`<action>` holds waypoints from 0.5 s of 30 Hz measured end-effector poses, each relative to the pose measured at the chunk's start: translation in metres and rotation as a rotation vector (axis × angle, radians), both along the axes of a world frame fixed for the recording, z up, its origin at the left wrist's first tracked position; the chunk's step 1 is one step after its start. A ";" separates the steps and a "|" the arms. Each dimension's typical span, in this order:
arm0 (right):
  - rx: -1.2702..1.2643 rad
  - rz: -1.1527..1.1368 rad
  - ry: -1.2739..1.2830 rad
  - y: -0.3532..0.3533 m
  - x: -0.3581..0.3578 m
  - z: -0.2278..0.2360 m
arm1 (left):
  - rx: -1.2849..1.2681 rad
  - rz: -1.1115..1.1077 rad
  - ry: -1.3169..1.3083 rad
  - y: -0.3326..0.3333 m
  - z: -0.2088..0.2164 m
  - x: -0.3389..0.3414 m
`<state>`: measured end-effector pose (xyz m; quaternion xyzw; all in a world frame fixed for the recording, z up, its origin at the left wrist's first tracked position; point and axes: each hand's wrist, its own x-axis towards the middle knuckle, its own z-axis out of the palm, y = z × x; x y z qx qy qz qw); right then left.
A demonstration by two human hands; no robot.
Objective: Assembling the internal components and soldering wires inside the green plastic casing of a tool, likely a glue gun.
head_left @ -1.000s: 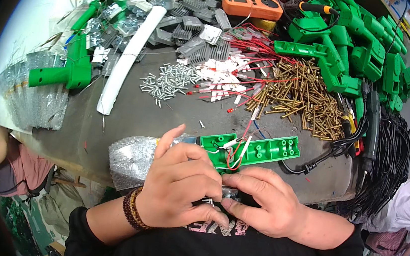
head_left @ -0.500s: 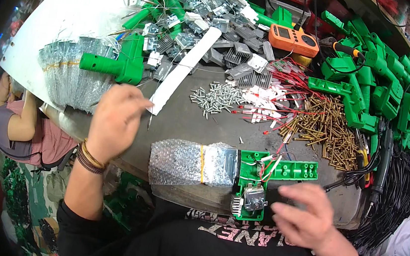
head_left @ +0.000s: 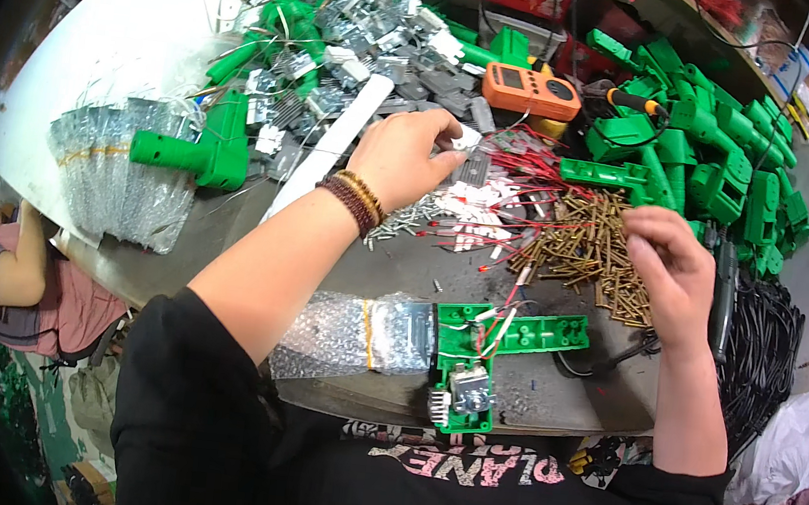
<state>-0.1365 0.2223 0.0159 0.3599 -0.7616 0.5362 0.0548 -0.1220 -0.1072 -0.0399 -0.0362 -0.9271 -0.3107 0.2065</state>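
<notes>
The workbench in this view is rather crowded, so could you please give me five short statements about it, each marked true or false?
1. The left hand has bracelets at its wrist. True.
2. The right hand is gripping the orange meter. False: the orange meter sits farther off, clear of both hands.
3. Wires lie in the open green casing. True.
4. The bubble wrap is on the right of the green casing. False: it is on the left.
5. The brass-coloured screws lie to the right of the silver screws. True.
</notes>
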 end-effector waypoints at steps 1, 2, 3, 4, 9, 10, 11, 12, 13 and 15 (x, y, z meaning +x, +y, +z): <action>-0.069 0.000 -0.068 0.005 -0.014 -0.006 | -0.131 0.030 -0.029 0.004 0.005 -0.006; -0.063 -0.059 -0.092 0.009 -0.023 -0.004 | -0.152 0.073 -0.101 0.008 0.006 -0.012; -0.113 -0.104 -0.115 0.012 -0.033 -0.002 | -0.206 0.081 -0.069 0.013 0.009 -0.017; -0.167 -0.150 -0.141 0.014 -0.047 -0.003 | -0.264 0.089 -0.039 0.016 0.010 -0.022; -0.252 -0.299 -0.070 0.009 -0.134 0.007 | -0.362 0.242 -0.055 0.055 0.029 -0.051; -0.134 -0.306 -0.030 0.000 -0.147 0.010 | -0.417 0.249 -0.089 0.057 0.033 -0.051; 0.024 -0.320 0.059 -0.013 -0.155 0.009 | -0.285 0.210 -0.026 0.054 0.031 -0.049; 0.179 -0.328 0.148 -0.029 -0.160 0.008 | -0.155 0.175 0.037 0.048 0.030 -0.043; 0.210 -0.284 0.309 -0.028 -0.176 0.001 | -0.013 0.043 0.231 0.049 0.031 -0.038; 0.223 -0.283 0.593 -0.008 -0.202 -0.008 | 0.244 -0.193 0.386 0.063 0.053 -0.011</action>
